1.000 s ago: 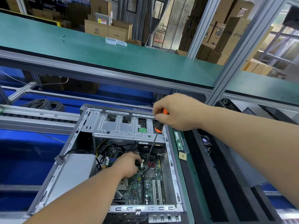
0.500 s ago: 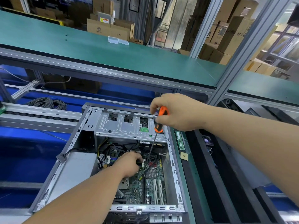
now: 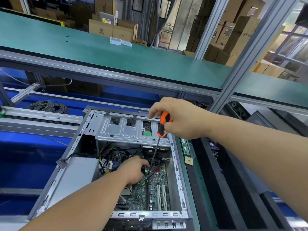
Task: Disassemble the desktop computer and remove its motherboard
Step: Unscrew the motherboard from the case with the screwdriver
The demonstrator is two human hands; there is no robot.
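With the right hand gripping the screwdriver, keep its shaft plumb on the motherboard screw while the left hand seemingly pinches something small, hidden beside the tip.

Right hand raised, fingers curled in a grip, left hand lower, knuckles up, both forearms extended

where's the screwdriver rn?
In the head view, centre-right: the right hand grips the orange-handled screwdriver above the silver drive cage, shaft angling down into the open case toward the motherboard, beside the left hand.
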